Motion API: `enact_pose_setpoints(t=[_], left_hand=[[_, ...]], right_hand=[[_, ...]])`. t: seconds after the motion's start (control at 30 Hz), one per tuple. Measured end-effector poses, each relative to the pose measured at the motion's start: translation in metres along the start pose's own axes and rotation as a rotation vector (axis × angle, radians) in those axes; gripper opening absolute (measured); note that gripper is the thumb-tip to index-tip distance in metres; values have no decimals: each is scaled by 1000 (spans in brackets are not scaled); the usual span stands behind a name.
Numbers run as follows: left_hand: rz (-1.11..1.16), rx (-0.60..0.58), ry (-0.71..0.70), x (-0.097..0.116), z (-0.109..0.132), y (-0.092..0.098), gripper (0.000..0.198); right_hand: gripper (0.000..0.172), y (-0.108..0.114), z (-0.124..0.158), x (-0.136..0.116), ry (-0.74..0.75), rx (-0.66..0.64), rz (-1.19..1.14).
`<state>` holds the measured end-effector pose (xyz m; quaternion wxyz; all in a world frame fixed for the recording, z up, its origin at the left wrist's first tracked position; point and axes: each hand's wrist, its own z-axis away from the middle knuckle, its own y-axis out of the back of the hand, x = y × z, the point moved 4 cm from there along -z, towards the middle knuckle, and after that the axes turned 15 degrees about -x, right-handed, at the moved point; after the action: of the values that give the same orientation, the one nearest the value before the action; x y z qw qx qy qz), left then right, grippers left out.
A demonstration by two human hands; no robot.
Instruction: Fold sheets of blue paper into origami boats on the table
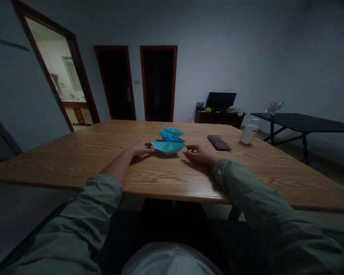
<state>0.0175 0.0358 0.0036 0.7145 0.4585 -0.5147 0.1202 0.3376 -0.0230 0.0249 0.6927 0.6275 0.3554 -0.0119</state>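
Note:
Three folded paper boats stand in a close row on the wooden table (126, 177). The nearest, a pale turquoise boat (168, 148), lies directly between my hands. Behind it sits a deeper blue boat (171, 136), and a light blue boat (174, 131) is farthest away. My left hand (141, 149) lies palm down, its fingertips reaching the nearest boat's left tip. My right hand (197, 154) rests on the tabletop, its fingertips at the same boat's right end. Neither hand visibly grips anything.
A phone (219, 143) lies on the table right of the boats, and a translucent plastic cup (249, 134) stands near the far right edge. Beyond stand a black table (301, 122) and a dark cabinet (219, 119). Doorways line the back wall.

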Motion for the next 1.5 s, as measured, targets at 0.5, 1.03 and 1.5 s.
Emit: enact_pose_setpoints(t=[0.5, 1.03, 1.5], left_hand=[[549, 301, -241, 81, -29, -50, 42], [720, 207, -386, 88, -16, -54, 66], [625, 184, -371, 84, -16, -53, 59]], right_hand=[[36, 2, -22, -37, 76, 92, -844], [20, 1, -27, -50, 110, 348, -1055], [19, 0, -18, -49, 247, 227, -1213]])
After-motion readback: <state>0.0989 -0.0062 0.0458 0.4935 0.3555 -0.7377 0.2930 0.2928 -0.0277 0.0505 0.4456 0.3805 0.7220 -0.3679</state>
